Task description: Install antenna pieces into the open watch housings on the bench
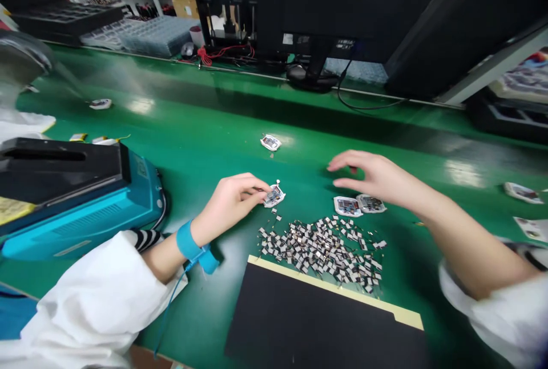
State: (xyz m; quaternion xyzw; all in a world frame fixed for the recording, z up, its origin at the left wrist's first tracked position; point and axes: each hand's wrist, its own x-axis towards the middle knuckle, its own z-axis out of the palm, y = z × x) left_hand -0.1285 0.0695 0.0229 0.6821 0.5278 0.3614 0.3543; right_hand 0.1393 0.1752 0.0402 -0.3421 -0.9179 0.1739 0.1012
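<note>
A white-edged circuit unit [274, 195] is pinched at its left edge by my left hand [240, 198], which wears a teal wrist strap. Over to the right, my right hand [363, 172] hovers with thumb and fingers apart, nothing between them. Just below it, two similar units lie side by side, one white-rimmed [347, 206] and one greyer [371, 203]. A spread pile of small metallic parts with short dark leads [321, 249] covers the green table between my arms. One more unit [270, 142] rests farther back.
A black sheet with a yellow edge [325, 323] lies nearest me. A teal and black machine [103, 198] stands at left. Behind are a monitor stand [312, 77], red wires [206, 56] and clear trays [158, 35]. Another unit [523, 193] lies far right.
</note>
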